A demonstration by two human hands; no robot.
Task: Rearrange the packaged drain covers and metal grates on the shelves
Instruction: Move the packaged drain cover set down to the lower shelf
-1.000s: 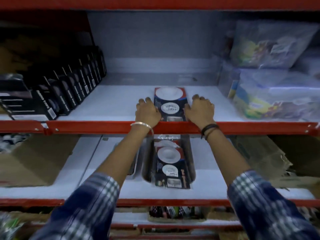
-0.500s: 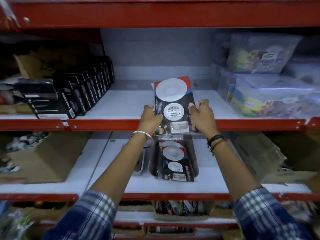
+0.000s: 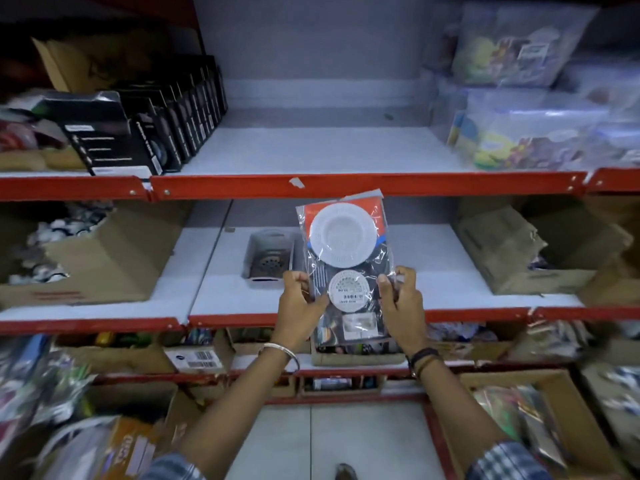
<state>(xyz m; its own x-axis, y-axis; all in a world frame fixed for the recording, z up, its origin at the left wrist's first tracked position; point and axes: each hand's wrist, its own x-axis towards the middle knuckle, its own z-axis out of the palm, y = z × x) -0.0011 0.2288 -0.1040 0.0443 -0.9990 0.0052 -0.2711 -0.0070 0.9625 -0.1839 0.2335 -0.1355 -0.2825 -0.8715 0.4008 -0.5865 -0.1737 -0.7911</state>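
A packaged drain cover (image 3: 346,258) with two white round covers under clear plastic is held upright in front of the middle shelf. My left hand (image 3: 300,303) grips its lower left edge and my right hand (image 3: 401,299) grips its lower right edge. It looks like more than one pack stacked together. Behind and to the left, a grey metal grate (image 3: 268,254) with a round perforated drain lies flat on the white middle shelf (image 3: 221,289).
The upper shelf (image 3: 311,150) holds a row of black boxes (image 3: 166,119) at left and bagged items (image 3: 530,133) at right. Open cardboard boxes (image 3: 100,258) flank the middle shelf. Lower shelves and floor boxes (image 3: 530,427) are full of goods.
Both hands lifted the pack off the upper shelf and brought it down and toward me, in front of the middle shelf. The view has pulled back and tilted lower.
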